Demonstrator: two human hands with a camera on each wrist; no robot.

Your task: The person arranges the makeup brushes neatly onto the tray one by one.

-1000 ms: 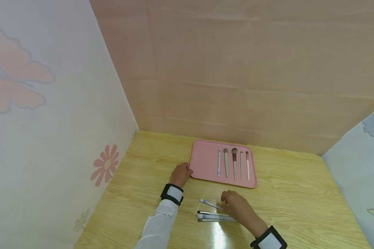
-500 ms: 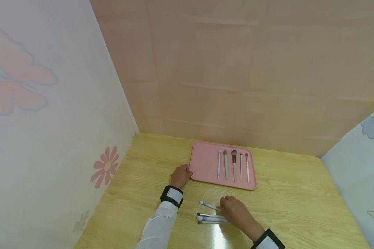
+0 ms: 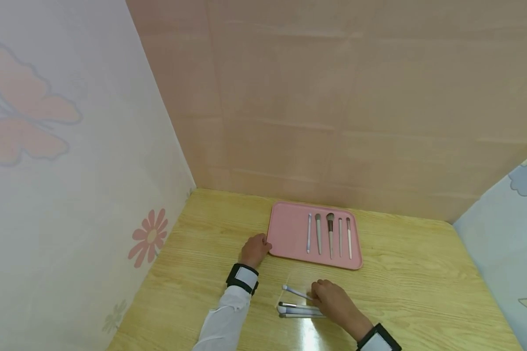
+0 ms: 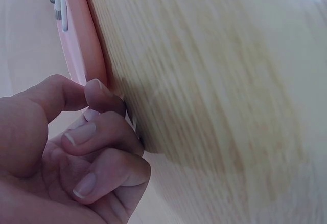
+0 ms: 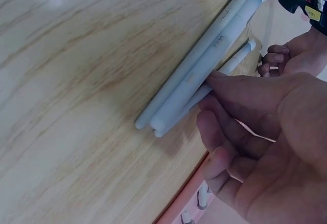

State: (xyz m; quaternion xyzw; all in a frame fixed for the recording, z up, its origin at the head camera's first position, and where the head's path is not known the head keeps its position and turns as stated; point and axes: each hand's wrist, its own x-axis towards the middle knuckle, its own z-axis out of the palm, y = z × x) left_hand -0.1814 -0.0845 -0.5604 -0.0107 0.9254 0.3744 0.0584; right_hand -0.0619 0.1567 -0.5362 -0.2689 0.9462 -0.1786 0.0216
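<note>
While left hand [image 3: 254,250] grips pink tray [image 3: 287,234], right hand [image 3: 334,300], pinching slim brush [image 3: 296,292] in front of it, should lift level.

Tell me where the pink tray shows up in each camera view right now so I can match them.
Head: pink tray below and right of centre.
Left wrist: upper left, cut off by the top edge.
Right wrist: a part at bottom centre, cut off by the bottom edge.
Shared landmark: left hand, in all three views.
</note>
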